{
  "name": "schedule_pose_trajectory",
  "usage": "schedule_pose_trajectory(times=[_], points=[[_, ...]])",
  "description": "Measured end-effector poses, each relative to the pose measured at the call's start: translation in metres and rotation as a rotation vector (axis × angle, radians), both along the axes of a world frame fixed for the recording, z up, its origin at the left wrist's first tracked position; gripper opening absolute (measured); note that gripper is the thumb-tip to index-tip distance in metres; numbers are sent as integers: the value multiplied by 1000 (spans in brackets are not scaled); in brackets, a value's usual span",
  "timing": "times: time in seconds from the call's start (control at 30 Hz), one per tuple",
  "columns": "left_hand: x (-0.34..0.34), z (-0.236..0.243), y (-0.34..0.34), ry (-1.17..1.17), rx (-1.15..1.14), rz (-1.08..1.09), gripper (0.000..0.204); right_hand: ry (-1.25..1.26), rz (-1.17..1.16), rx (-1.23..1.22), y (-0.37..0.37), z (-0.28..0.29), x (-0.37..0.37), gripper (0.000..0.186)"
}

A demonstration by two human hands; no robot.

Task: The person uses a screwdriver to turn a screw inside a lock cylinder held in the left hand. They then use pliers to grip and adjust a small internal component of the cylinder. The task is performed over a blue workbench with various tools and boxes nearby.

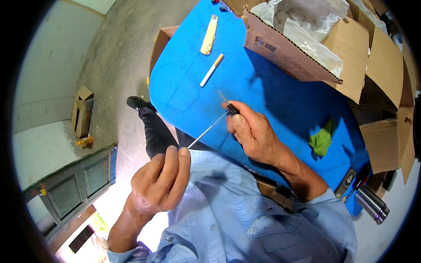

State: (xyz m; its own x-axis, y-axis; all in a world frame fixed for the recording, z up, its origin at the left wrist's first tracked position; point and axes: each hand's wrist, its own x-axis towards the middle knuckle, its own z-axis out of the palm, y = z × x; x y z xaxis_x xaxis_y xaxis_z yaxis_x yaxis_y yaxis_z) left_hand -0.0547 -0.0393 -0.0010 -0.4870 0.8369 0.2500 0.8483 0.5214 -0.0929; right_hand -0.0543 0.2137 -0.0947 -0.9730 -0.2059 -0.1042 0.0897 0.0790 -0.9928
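Observation:
In my left hand [164,182], fingers closed together, is one end of a thin metal rod [207,130]. The rod slants up and right to a small black piece [233,109], which my right hand [252,131] pinches between thumb and fingers. From the black piece a short thin metal tip [222,96] points away from me. Whether rod and black piece are joined or only touching, I cannot tell. Farther off on the blue table [184,79] lies a white stick with a tan end, like a cigarette [212,70]. Past it sits a flat yellow strip-shaped thing [209,35].
A large open cardboard box [289,52] with clear plastic [307,30] stands at the far right. A crumpled green cloth [323,138] lies right of my hands. A steel cup-shaped container [372,204] is at the right edge. A small carton [82,111] stands at the left.

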Motion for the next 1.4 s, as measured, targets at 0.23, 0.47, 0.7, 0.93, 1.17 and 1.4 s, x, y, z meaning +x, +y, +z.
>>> schedule_pose_trajectory(times=[0.23, 0.47, 0.7, 0.93, 1.17, 1.4], points=[[-9, 7, 3, 17, -91, -108, 29, -44, -9, -34, 0, -3, -1, 31], [-17, 15, 5, -64, -80, -104, 30, -119, -41, -126, 1, 2, -2, 28], [-20, 16, 12, -854, 389, 378, 18, -83, -46, -94, 3, -2, -1, 25], [-26, 9, 1, -1672, 829, 890, 22, -9, -17, -57, 1, -4, 1, 23], [-24, 22, 8, -1552, 708, 941, 24, -103, -11, -141, 0, -3, 0, 28], [-11, 17, 7, -826, 458, 430, 26, -115, -28, -149, -1, -1, -1, 35]])
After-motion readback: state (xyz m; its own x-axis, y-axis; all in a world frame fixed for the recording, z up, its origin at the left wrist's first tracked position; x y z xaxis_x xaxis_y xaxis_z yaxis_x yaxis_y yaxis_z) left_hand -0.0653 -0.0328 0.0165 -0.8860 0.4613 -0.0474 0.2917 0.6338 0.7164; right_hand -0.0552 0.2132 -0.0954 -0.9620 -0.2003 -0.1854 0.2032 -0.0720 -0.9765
